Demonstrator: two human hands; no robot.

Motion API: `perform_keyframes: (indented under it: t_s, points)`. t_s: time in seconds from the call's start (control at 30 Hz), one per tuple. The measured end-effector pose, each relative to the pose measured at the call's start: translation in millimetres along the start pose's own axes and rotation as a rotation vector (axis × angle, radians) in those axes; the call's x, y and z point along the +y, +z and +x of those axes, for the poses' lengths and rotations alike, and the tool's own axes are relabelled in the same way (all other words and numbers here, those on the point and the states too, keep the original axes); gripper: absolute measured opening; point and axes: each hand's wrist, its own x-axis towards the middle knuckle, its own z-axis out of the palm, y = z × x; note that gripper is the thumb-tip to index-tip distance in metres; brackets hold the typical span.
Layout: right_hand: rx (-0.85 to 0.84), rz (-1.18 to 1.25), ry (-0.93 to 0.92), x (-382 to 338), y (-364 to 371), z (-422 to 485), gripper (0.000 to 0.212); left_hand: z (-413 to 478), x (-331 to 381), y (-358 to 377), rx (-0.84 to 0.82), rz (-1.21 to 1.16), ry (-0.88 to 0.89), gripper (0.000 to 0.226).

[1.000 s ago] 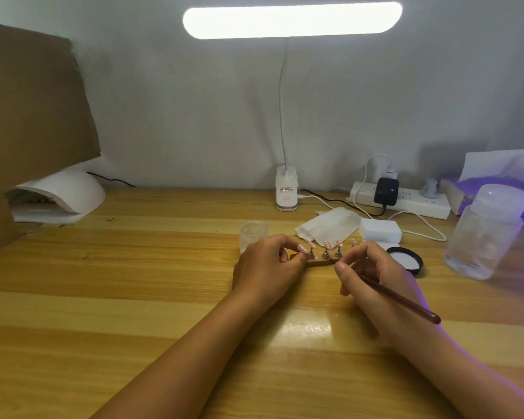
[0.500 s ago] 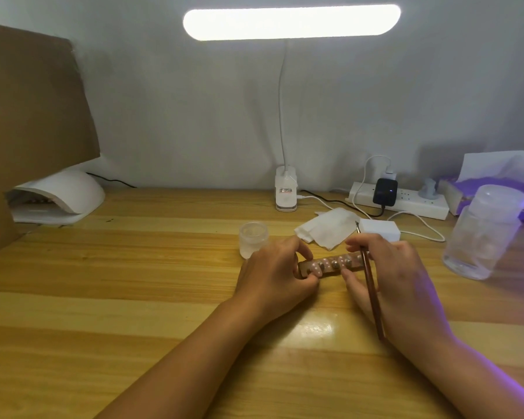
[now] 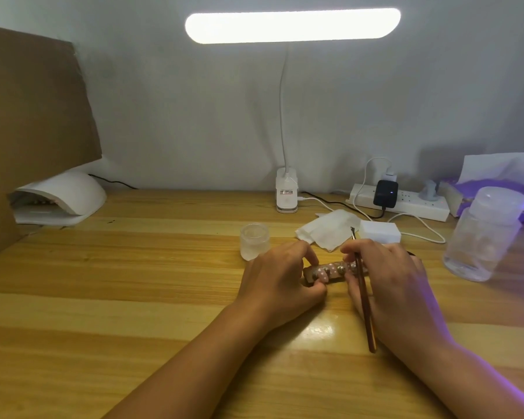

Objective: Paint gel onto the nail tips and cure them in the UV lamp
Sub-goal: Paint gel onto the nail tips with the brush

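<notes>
A small brown holder bar (image 3: 333, 272) carrying several pink nail tips is lifted a little above the wooden table, tipped toward me. My left hand (image 3: 280, 281) pinches its left end between thumb and fingers. My right hand (image 3: 389, 279) grips the right end and also holds a thin brown brush (image 3: 364, 300), whose bristle end points away from me past the fingers. The white UV lamp (image 3: 64, 196) sits at the far left against the wall, with another row of tips visible inside its opening.
A frosted small jar (image 3: 254, 241) stands just left of the hands. White wipes (image 3: 327, 229) and a white block (image 3: 379, 231) lie behind them. A clear plastic bottle (image 3: 483, 234) stands at right. Desk lamp base (image 3: 286, 195), power strip (image 3: 406, 202) and cables line the wall; cardboard (image 3: 34, 116) at left.
The holder bar was standing on the table with my right hand brushing beside it; now both hands hold its ends, it is tipped toward me, and the brush lies along my right hand.
</notes>
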Motion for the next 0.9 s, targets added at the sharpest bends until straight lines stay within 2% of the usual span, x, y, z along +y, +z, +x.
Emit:
perform_keyframes:
  t_s: [0.23, 0.37, 0.53, 0.67, 0.9]
  points:
    - [0.025, 0.024, -0.038, -3.1, -1.3, 0.0, 0.043, 0.5, -3.0, 1.9, 0.025, -0.011, -0.077, 0.023]
    - [-0.016, 0.117, 0.006, -1.6, 1.0, -0.7, 0.045, 3.6, -5.9, 1.4, 0.002, -0.039, -0.166, 0.023]
    - [-0.045, 0.124, -0.018, -4.3, 1.0, -1.8, 0.049, 6.1, -7.4, 3.1, -0.002, -0.024, -0.230, 0.022]
    - [-0.057, 0.129, 0.003, -4.2, 1.6, -1.9, 0.053, 5.0, -4.5, 2.5, 0.039, 0.016, -0.211, 0.031]
    - [-0.083, 0.200, 0.039, -4.8, -0.7, -1.9, 0.045, -4.9, 9.7, -3.6, 0.117, 0.146, -0.042, 0.025]
